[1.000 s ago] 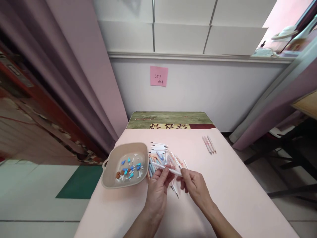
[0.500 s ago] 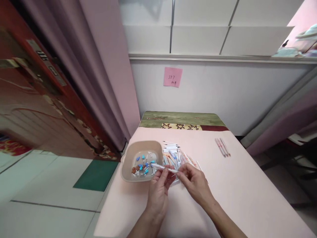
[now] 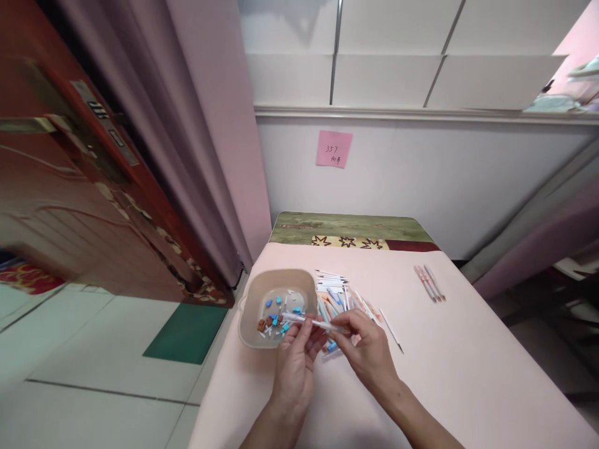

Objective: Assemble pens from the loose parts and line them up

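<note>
My left hand (image 3: 296, 358) is closed, pinching a clear pen barrel (image 3: 292, 318) that slants over the rim of the beige tub. My right hand (image 3: 369, 346) is closed too, its thumb and fingertips on a slim whitish pen refill (image 3: 322, 324) in line with the barrel. How deep the refill sits in the barrel is hidden by my fingers. Behind my right hand lies a heap of pastel pen parts (image 3: 333, 300), partly covered. White refills with dark tips (image 3: 331, 280) lie beyond the heap, and a single refill (image 3: 391, 330) lies right of my hand.
The beige tub (image 3: 248, 327) on the left holds blue and brown small pieces and white bits. Three pens (image 3: 429, 284) lie together at the right of the pink-covered table (image 3: 468, 374). A wall with a pink note (image 3: 334, 149) stands behind; a red door (image 3: 154, 249) is at left.
The view has shifted, so the table and tub sit slightly farther right. Both hands keep hold of the pen parts. The lone refill beside my right hand now shows more fully.
</note>
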`<state>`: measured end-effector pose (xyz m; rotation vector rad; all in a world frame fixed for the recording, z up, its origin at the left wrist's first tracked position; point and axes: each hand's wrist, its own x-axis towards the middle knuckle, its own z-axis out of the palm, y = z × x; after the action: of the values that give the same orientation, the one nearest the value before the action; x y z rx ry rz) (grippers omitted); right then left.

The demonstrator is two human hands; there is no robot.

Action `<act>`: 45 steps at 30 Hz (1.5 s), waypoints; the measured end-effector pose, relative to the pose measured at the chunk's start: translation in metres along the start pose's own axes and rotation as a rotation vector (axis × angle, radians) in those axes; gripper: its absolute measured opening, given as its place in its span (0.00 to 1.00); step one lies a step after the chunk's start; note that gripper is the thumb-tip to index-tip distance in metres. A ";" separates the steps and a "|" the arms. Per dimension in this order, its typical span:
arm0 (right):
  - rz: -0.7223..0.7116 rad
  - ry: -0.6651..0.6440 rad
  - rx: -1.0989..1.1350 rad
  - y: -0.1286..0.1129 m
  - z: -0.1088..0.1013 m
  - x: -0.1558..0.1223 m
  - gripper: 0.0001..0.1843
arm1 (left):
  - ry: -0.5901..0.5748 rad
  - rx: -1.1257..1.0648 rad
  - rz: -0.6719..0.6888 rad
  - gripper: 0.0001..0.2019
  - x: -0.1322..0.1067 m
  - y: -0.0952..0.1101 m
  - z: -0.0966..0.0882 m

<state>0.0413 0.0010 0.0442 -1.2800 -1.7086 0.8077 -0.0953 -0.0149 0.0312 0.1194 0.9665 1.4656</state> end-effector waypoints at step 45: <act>-0.140 0.023 -0.409 0.028 -0.011 -0.031 0.19 | 0.062 0.029 0.031 0.05 0.006 -0.002 0.003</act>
<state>0.0673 -0.0211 0.0172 -1.4065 -1.9866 0.3690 -0.0931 -0.0080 0.0292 0.1115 1.0399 1.4919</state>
